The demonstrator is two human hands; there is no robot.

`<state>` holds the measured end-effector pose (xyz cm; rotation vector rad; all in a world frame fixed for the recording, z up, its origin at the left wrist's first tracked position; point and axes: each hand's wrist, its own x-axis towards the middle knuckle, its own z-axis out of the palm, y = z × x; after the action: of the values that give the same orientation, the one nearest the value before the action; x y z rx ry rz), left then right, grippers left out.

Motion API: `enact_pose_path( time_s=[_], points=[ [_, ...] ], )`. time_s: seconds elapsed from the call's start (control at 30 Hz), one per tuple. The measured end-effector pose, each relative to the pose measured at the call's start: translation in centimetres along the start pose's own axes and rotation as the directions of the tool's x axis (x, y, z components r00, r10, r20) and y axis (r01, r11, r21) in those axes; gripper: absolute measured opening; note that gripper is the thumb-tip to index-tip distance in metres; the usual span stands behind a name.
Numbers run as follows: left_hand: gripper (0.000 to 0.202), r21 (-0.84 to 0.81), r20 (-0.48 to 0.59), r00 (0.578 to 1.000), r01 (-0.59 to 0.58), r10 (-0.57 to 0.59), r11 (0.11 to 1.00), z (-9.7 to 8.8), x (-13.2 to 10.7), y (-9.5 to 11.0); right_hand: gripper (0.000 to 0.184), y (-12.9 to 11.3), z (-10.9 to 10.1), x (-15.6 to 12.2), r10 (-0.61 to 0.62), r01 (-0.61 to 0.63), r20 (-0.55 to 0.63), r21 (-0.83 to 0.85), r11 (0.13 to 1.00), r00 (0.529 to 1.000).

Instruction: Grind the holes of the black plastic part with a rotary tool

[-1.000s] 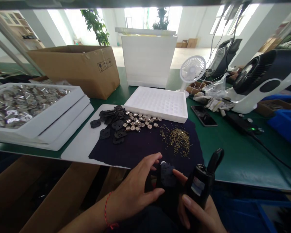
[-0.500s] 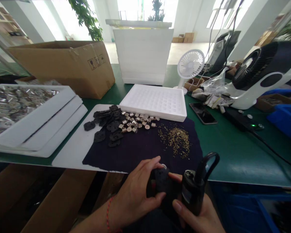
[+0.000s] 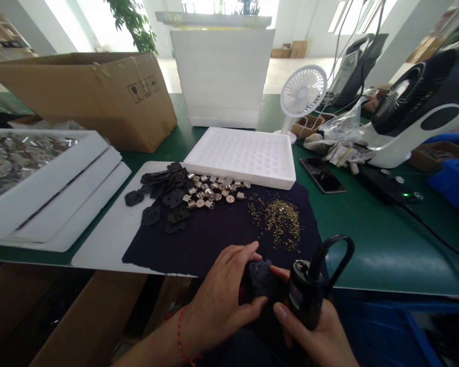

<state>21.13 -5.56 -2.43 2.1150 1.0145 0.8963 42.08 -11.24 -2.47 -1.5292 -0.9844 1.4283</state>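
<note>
Black plate (image 3: 260,278) sits pinched in my left hand (image 3: 224,298) at the near table edge (image 3: 386,265), over the dark cloth (image 3: 222,232). My right hand (image 3: 317,336) is closed around a black power tool (image 3: 306,298) just beside it.

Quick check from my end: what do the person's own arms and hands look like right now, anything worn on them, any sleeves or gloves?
Both hands are bare, no gloves. The left hand comes in on a bare forearm with no sleeve in view; a thin red cord bracelet circles its wrist, with a small knot or tail hanging. The right hand shows no ring, band or sleeve; its wrist lies beyond the frame edge.
</note>
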Motion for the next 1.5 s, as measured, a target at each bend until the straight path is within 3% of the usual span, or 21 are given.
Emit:
enact_pose_path(
  time_s=[0.37, 0.57, 1.0, 1.5],
  points=[
    [0.097, 0.052, 0.005, 1.000, -0.020, 0.019, 0.998, 0.6, -0.5, -0.9, 0.084, 0.3, 0.0, 0.2, -0.006, 0.003, -0.036, -0.075, 0.997, 0.999],
    [0.094, 0.059, -0.007, 1.000, -0.002, 0.003, 0.998, 0.9, -0.7, -1.2, 0.076, 0.4, -0.4, 0.4, -0.013, 0.011, -0.010, -0.171, 0.985, 1.000],
    [0.112, 0.002, 0.037, 0.999, 0.031, -0.031, 1.000, 0.3, -0.2, -1.2, 0.069, 1.0, 0.3, 0.3, -0.048, 0.044, -0.058, -0.072, 0.996, 0.997],
    [0.107, 0.013, 0.023, 0.999, 0.022, -0.022, 1.000, 0.5, -0.6, -1.6, 0.073, 1.4, 0.3, 0.1, -0.044, 0.036, -0.053, -0.137, 0.990, 0.998]
  ],
)
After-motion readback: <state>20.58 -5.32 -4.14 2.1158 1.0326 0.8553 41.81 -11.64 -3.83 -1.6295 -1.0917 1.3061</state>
